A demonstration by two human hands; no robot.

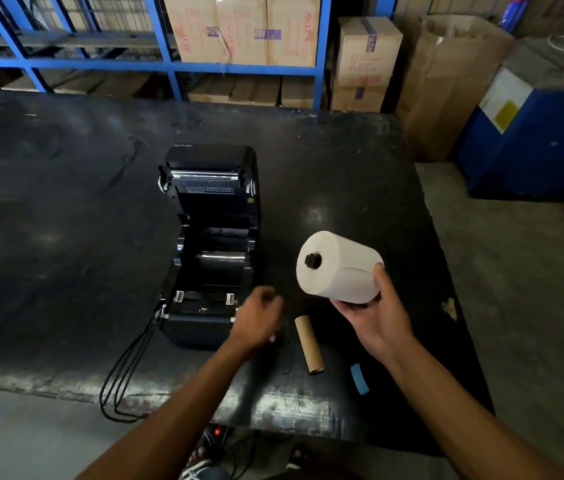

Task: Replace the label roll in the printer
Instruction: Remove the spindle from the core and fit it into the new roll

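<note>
A black label printer [209,244] stands on the dark table [48,220] with its lid swung up and its roll bay bare. My right hand [374,315] grips a full white label roll [339,266] from below, lifted right of the printer; a black spindle end pokes out of the roll's core. My left hand [259,317] hovers by the printer's front right corner, fingers loosely curled, and I see nothing in it. A bare brown cardboard core [309,344] lies on the table between my hands.
Black cables [124,375] loop off the table's front edge at the printer's left. A blue strip [359,378] lies near my right forearm. Blue shelving with cardboard boxes [242,29] stands behind the table, a blue bin [533,140] at the right.
</note>
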